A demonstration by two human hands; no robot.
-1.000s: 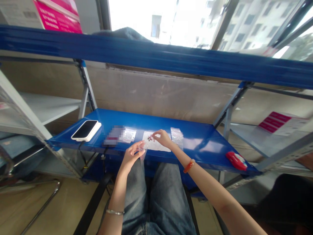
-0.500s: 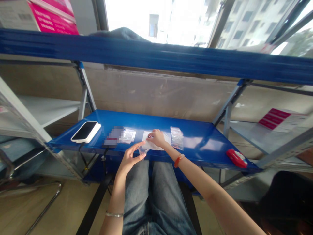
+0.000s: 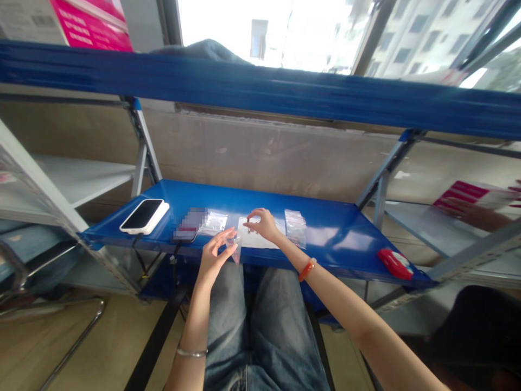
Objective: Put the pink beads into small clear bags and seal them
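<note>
Left hand (image 3: 214, 254) holds a small clear plastic bag (image 3: 235, 248) pinched at the desk's (image 3: 337, 239) front edge. Right hand (image 3: 260, 224), fingertips narrowed, hovers over a white sheet (image 3: 254, 240); any item between them cannot be told. Stacked clear bags (image 3: 295, 228) lie just right; a phone (image 3: 144, 215) far left.

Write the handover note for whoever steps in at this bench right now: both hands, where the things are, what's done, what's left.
Left hand: holds a small clear bag by its mouth, at the front edge of the blue shelf.
Right hand: raised just over the white sheet, fingertips pinched; whether anything is between them is too small to tell.
Around: stack of clear bags right of the sheet, more packets left of it, phone far left, red item far right.
Done: one bag is in hand, off the stack.
Left: bags remain on the stack.
</note>
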